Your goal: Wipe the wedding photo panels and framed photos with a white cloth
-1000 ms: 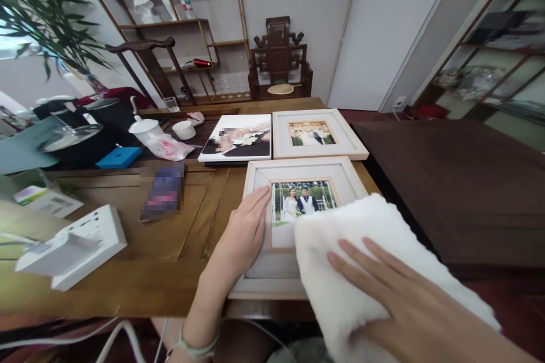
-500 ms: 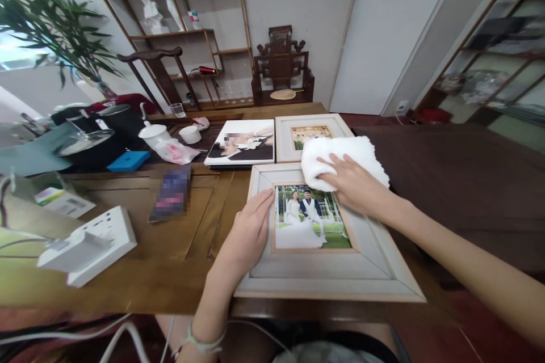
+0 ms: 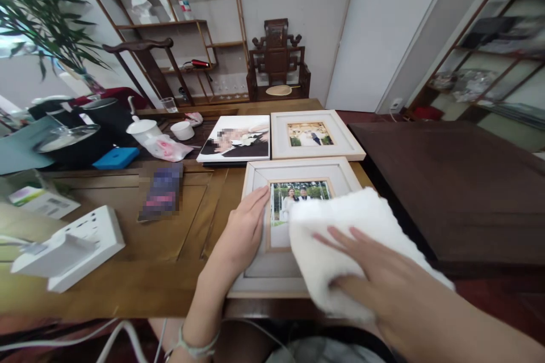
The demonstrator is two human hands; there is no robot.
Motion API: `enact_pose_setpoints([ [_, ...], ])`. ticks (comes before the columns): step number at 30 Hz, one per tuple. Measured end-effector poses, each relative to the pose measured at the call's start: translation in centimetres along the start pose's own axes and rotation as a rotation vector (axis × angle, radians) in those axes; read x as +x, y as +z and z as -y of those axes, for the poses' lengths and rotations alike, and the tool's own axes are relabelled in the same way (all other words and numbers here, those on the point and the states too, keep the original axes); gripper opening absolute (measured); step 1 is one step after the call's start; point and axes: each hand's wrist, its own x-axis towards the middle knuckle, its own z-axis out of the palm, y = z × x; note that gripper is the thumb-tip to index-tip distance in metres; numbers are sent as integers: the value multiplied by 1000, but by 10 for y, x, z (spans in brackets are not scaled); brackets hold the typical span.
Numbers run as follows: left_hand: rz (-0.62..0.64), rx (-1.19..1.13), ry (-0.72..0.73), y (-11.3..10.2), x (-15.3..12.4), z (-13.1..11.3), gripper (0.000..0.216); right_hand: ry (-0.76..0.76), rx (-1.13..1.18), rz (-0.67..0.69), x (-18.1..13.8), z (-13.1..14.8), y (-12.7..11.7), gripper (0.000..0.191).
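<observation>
A picture frame (image 3: 258, 173) with a pale wide border lies on the table near its front edge, a couple's photo (image 3: 279, 204) inside it. My left hand (image 3: 244, 227) rests flat along the frame's left side, fingers stretched out with nothing gripped. In my right hand (image 3: 361, 255) is a white towel (image 3: 336, 212), held between thumb and fingers over the frame's right part. The towel hides the photo's lower right and the frame's right corner. Motion blurs the right hand somewhat.
Behind lie a second picture frame (image 3: 281, 150) and a photo album (image 3: 213, 153). To the left are a white power strip (image 3: 91, 249), a pixelated dark item (image 3: 162, 193), a blue box (image 3: 116, 157) and a white cup (image 3: 182, 130). A dark brown surface (image 3: 451, 181) stands right.
My right hand has brought the towel from the frame's far right corner down toward me, covering part of the photo. My left hand stays on the frame; the view has shifted slightly.
</observation>
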Motion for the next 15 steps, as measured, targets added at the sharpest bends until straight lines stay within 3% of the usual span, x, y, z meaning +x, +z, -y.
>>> enact_pose_setpoints([
  [3, -11, -7, 1, 0, -1, 0, 44, 98, -110, -31, 23, -36, 15, 56],
  [6, -14, -14, -14, -1, -2, -2, 44, 191, -209, -64, 51, -77, 23, 54],
  [9, -12, -24, -25, -2, -2, -3, 44, 194, -238, -43, 73, -105, 25, 55],
  [12, -14, -24, -22, -2, -2, -2, 44, 118, -223, 7, 77, -105, 26, 61],
  [15, -16, -13, -18, 0, -1, 0, 44, 42, -138, 76, 58, -79, 22, 60],
])
